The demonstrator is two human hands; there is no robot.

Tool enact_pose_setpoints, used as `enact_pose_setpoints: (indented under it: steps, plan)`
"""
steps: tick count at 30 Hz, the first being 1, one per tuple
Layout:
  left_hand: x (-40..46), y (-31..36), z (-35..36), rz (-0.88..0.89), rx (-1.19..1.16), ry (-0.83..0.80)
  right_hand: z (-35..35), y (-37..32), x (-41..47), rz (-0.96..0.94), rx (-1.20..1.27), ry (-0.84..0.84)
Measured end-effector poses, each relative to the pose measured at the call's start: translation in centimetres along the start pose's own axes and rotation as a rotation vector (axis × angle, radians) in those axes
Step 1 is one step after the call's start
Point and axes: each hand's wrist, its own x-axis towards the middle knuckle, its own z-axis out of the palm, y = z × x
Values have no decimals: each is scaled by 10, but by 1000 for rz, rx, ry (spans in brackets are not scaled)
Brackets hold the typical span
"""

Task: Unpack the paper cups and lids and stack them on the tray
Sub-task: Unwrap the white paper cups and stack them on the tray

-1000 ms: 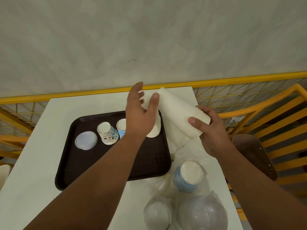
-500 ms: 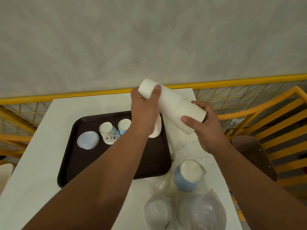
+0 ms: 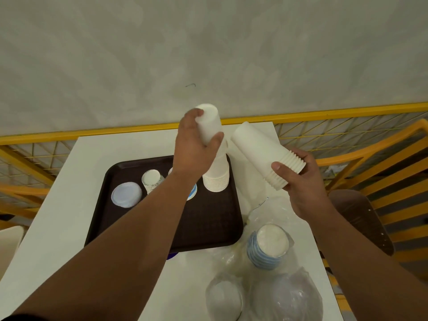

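I read left hand (image 3: 194,144) curled round top white cup (image 3: 209,122), seating it on stack beneath, on tray (image 3: 208,218) | right hand (image 3: 298,181) grips tilted cup sleeve (image 3: 266,154) alongside, held clear as supply

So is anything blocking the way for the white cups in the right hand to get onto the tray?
Nothing visible blocks it. The right hand holds its cup stack just right of the tray; the left hand grips the stack there.
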Motion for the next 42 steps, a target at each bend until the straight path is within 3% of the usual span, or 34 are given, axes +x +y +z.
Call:
enact_pose_setpoints:
  steps: [6,10,13,17,19,26,30,34,37,42]
  plan:
    - [-19,-33,15,-85,189,-249,-6,3,-8,13,45,-10]
    - [-21,-21,8,-22,203,-123,-9,1,-10,85,66,-28]
    - [-28,16,6,-98,-113,56,-2,-5,-14,104,115,-50]
    - [-46,65,16,-476,-716,-116,14,-13,-19,86,154,-129]
    - [-47,75,21,-605,-894,-136,19,-16,-21,62,116,-128]
    - [-34,78,19,-791,-922,70,22,-18,-29,-142,-135,-122]
    - [-13,72,6,-658,-842,106,12,-16,-27,-127,-75,-98]
    - [19,64,-18,-276,-609,202,0,-9,-25,-97,-22,-16]
    - [26,52,-25,-55,-325,149,-5,-5,-25,-84,-19,21]
    - [15,15,-11,-25,-160,51,-7,1,-26,-74,-25,53]
